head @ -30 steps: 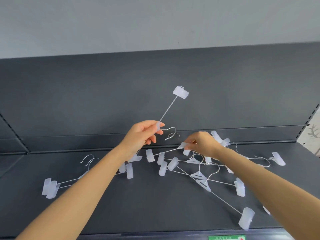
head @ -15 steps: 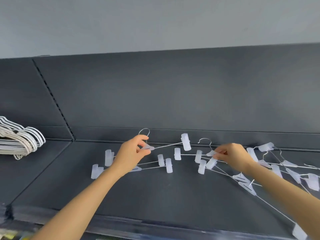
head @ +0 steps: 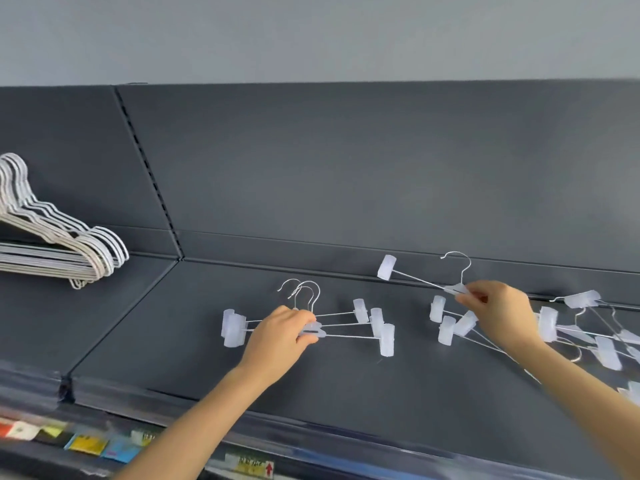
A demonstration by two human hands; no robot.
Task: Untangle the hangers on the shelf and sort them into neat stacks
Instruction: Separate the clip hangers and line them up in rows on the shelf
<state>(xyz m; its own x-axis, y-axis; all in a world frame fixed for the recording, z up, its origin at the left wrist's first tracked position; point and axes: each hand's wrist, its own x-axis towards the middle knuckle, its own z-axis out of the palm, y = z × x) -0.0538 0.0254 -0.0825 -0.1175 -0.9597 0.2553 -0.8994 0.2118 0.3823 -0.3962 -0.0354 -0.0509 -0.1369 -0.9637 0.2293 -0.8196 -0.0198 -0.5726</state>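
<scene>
Sorting looks early, I'd say: left hand (head: 280, 332) grips the small clip-hanger stack (head: 346, 327) at frame centre on the shelf (head: 242, 375), while right hand (head: 502, 313) pinches one raised clip hanger (head: 415, 280) above the tangle (head: 588, 334) sprawled lower right, mostly unsorted.

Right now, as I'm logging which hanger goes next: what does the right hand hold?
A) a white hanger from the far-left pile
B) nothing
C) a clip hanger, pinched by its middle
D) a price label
C: the right hand pinches a clip hanger at its middle, just below the hook, while the left hand holds the stack.
</scene>
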